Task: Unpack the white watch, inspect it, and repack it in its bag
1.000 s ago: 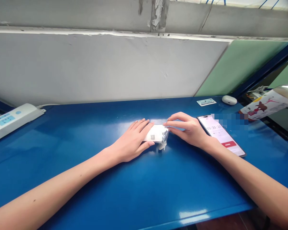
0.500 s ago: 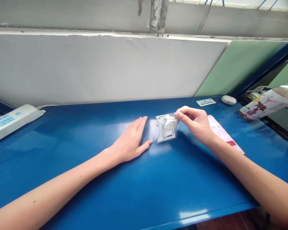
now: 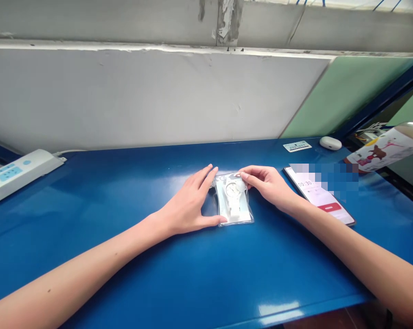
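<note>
Clock centred on the clear packet (image 3: 242, 211), twelve toward the wall (image 3: 151, 98). The packet sits between the two hands on the blue surface (image 3: 199, 283), a white watch (image 3: 233, 197) showing through it, dial toward the person. Whether its far edge lifts slightly, I cannot tell.

Change: one second ago a white side with a printed code faces up under the left hand; that side is now out of sight and the dial is up. Half a second ago the right hand alone has the packet raised; now it is lower and the left hand is back in contact. My reading: the turning-over is complete, and both hands are steadying the packet.

Right hand (image 3: 266, 185), at two o'clock: fingers narrow, thumb and forefinger pinching the packet's upper corner. Left hand (image 3: 187, 203), at nine: fingers spread wide, thumb on the packet's near corner at seven, fingertips beside its edge at ten; no closed grip observed.

Surroundings: phone (image 3: 324, 201) at three, just beyond the right hand; card (image 3: 297, 145) at two; white case (image 3: 330, 143) just past it; bottle (image 3: 381, 151) toward half past two; power strip (image 3: 19, 176) at nine, well apart.
</note>
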Available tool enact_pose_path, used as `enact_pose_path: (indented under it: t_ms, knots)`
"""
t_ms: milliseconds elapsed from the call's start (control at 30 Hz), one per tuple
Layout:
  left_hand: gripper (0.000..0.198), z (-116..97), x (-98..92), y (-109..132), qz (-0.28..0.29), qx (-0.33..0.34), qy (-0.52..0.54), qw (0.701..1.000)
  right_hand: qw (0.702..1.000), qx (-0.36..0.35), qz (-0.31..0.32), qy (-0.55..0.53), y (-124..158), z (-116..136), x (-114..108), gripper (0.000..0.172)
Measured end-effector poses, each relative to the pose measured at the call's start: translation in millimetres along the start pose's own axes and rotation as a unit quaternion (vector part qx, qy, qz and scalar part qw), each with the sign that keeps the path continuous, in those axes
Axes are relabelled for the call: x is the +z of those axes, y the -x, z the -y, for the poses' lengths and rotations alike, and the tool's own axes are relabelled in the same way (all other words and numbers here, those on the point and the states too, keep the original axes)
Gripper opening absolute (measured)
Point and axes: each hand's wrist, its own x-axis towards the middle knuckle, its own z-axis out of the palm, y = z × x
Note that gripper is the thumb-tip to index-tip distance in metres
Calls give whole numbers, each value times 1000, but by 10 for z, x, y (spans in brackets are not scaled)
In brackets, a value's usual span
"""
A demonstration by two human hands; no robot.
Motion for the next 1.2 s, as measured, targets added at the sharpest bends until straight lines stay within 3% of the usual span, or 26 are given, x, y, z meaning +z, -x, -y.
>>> enact_pose_path:
  t_ms: [233, 500, 667, 800, 900, 1067, 1200]
  knots:
    - [117, -16, -20, -18, 5, 39, 0, 999, 999, 13, -11, 37, 23, -7, 47, 31]
    - [100, -24, -30, -16, 8, 43, -1, 999, 986, -66, 15, 156, 36, -122, 27, 30]
    - [95, -10, -7, -14, 17, 30, -11, 999, 912, -192, 41, 360, 83, -109, 26, 40]
    - [95, -16, 0, -18, 9, 17, -14, 1000, 859, -235, 99, 444, 104, -87, -6, 58]
    - [93, -29, -8, -24, 12, 2, -22, 1000, 838, -241, 147, 467, 99, -65, -65, 73]
    - [94, -34, -20, -31, 29, -4, -26, 999, 842, -206, 194, 459, 90, -25, -150, 93]
    - [93, -27, -12, -31, 37, -3, -30, 999, 850, -189, 197, 451, 92, -13, -159, 95]
